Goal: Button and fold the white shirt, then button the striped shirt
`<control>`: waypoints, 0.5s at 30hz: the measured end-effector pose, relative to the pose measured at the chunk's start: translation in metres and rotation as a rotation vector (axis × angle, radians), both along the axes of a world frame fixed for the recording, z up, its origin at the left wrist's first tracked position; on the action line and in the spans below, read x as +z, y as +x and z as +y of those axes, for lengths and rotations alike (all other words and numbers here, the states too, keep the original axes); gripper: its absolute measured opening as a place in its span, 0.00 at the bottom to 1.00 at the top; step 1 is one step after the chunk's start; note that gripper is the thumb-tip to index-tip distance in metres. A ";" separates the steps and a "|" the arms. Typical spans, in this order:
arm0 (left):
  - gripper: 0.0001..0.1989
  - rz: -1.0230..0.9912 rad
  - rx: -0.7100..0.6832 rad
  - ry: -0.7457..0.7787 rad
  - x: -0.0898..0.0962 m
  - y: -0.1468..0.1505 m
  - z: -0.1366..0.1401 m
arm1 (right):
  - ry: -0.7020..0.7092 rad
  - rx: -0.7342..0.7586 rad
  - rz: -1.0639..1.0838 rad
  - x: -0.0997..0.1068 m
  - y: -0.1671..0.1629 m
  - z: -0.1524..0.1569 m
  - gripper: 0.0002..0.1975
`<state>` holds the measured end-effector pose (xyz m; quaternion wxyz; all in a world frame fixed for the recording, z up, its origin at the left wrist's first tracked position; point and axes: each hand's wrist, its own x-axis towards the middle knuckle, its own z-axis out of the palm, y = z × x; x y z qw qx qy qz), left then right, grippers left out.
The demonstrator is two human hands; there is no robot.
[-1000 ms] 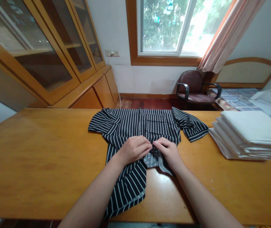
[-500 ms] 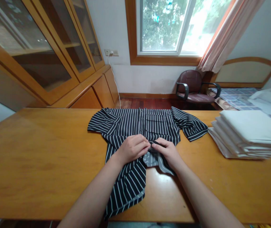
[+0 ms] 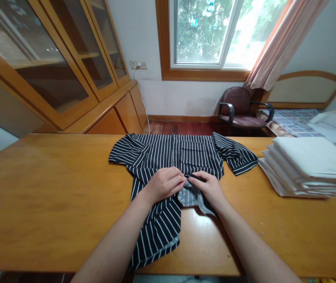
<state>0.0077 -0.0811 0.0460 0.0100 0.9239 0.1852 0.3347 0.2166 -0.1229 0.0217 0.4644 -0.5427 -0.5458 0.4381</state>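
Observation:
A black shirt (image 3: 159,153) with white stripes lies spread on the table, its two short sleeves out to the sides and a chest pocket on the right half. My left hand (image 3: 168,182) is closed, pinching the shirt's front edge near the middle. Just beside it, my right hand (image 3: 207,186) also grips the cloth between thumb and fingers. Under my right hand the fabric is turned over, so its paler grey inner side shows. The left front panel hangs down toward the table's near edge. The exact spot between my fingertips is hidden.
The wooden table (image 3: 53,204) carries a stack of folded white cloth or paper (image 3: 315,165) at the right. Beyond it stand a brown armchair (image 3: 238,106) and a bed (image 3: 297,120). A glass-door cabinet (image 3: 76,90) rises at the left, and a window (image 3: 203,35) is ahead.
My right fingers have shifted slightly at the shirt's edge, and more of the grey inner side shows beneath them. My left hand stays in place.

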 end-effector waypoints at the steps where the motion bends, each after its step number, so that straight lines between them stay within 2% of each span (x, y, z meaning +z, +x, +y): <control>1: 0.05 0.002 -0.001 0.002 0.000 0.000 0.000 | 0.017 -0.006 -0.013 0.001 0.000 -0.001 0.11; 7: 0.05 0.028 -0.006 0.022 0.001 0.001 0.000 | 0.155 -0.017 -0.127 0.007 -0.003 -0.005 0.09; 15: 0.07 0.048 0.004 0.040 -0.001 0.001 0.001 | 0.249 0.009 -0.182 0.011 -0.008 -0.009 0.10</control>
